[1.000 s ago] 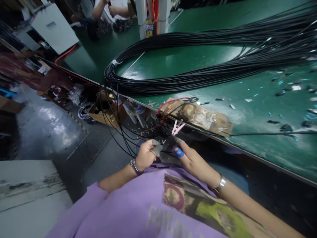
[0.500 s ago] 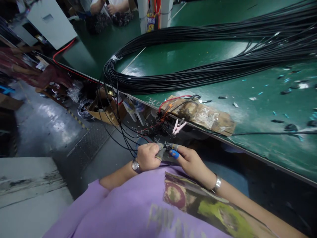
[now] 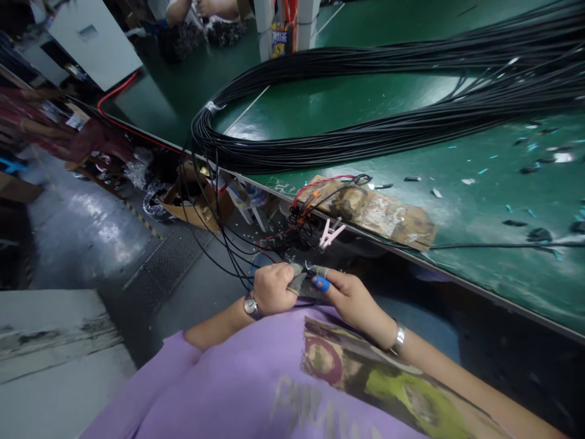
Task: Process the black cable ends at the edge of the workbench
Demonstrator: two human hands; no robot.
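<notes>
In front of my purple shirt, my left hand [image 3: 274,289] is closed around a black cable, with grey tape or a finger cover on its thumb and forefinger. Opposite it, my right hand [image 3: 354,299] pinches the same spot, blue wrapping on its thumb and greyish wrapping on its forefinger. Between the fingertips a cable end [image 3: 307,266] shows pale thin wires; its details are too small to tell. Several loose black cables [image 3: 223,241] droop from the bench edge toward my left hand. They come from a long looped cable bundle [image 3: 292,149] on the green bench [image 3: 301,110].
At the bench edge lies a stained cardboard piece [image 3: 388,216] with red and black leads, beside a pink clip [image 3: 329,235]. Black and blue scraps [image 3: 539,235] litter the right side. Below stands a cardboard box [image 3: 196,210]. Across the bench a person's hands [image 3: 212,8] are visible.
My hands stay almost where they were, still together at the cable end. Across the bench, the other person's hands have shifted slightly.
</notes>
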